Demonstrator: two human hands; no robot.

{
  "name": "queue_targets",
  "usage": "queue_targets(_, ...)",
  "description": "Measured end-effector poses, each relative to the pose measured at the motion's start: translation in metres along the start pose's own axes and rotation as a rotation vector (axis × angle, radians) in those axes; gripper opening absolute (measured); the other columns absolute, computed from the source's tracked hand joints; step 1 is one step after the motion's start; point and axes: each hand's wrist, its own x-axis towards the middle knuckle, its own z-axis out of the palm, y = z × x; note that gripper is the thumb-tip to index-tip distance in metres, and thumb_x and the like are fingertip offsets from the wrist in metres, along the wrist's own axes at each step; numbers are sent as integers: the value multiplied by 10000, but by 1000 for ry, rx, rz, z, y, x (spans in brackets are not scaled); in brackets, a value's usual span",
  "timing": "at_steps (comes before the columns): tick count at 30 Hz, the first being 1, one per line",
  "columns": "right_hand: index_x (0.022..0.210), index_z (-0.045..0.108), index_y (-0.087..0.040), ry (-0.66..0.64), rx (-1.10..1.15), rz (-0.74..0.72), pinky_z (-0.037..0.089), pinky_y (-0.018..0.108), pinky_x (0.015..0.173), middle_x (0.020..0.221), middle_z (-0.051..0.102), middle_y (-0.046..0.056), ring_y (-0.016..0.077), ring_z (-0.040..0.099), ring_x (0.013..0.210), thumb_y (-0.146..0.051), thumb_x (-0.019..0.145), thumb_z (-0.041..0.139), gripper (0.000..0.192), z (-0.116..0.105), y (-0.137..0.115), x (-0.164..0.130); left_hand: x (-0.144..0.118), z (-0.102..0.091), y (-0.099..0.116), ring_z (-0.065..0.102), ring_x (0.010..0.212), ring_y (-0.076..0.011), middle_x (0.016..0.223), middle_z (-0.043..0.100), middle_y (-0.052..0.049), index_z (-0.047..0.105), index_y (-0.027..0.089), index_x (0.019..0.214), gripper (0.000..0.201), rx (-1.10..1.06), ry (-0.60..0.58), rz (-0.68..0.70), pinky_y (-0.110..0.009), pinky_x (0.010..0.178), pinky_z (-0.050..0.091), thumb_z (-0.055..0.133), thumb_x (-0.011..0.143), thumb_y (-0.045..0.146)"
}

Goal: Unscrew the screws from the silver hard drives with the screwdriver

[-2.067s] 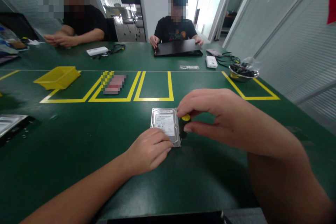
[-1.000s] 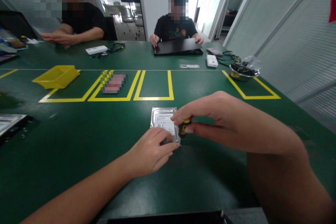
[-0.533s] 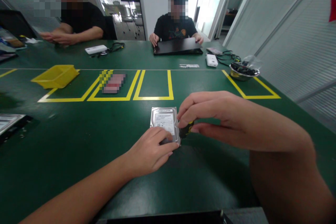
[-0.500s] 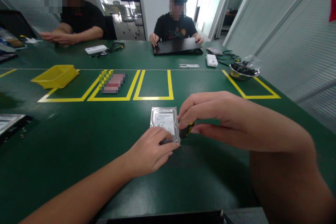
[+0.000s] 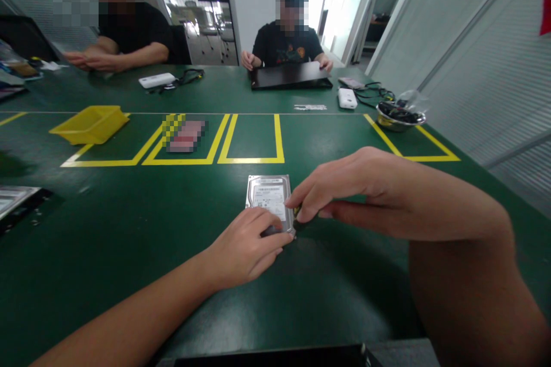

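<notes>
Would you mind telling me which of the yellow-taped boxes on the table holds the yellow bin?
The leftmost taped box: the yellow bin sits at its far-left corner; the others don't hold it.

I see open green table (image 5: 129,229) on my left side, with only a flat tray (image 5: 17,200) far out at its edge. Ahead, past the hard drive (image 5: 270,199), the middle yellow-taped box (image 5: 253,139) lies bare, while a yellow bin (image 5: 89,124) blocks the far left box. To my right a metal bowl (image 5: 400,117) and cables (image 5: 372,94) stand well apart from my right hand (image 5: 361,189).
</notes>
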Motion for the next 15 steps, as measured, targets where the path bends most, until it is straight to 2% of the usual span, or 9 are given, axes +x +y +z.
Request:
queue_targets(8, 1100, 687, -133, -24, 11, -14, 464, 169, 924, 1163, 699, 52, 100, 646, 1053, -44, 922, 512, 265, -2, -1, -1, -1, 2, -1, 550, 1052, -268, 1156, 612, -109, 637, 214, 1229, 325, 4, 7, 4, -474, 920, 475, 563, 913, 201)
queue_targets(15, 1189, 677, -172, 45, -109, 47, 454, 207, 954, 1192, 679, 49, 139, 626, 1091, -65, 913, 527, 332, 2, -5, -2, 2, 0, -1, 552, 996, -241, 1088, 621, -92, 628, 192, 1213, 304, -43, -12, -27, -433, 883, 474, 546, 921, 187)
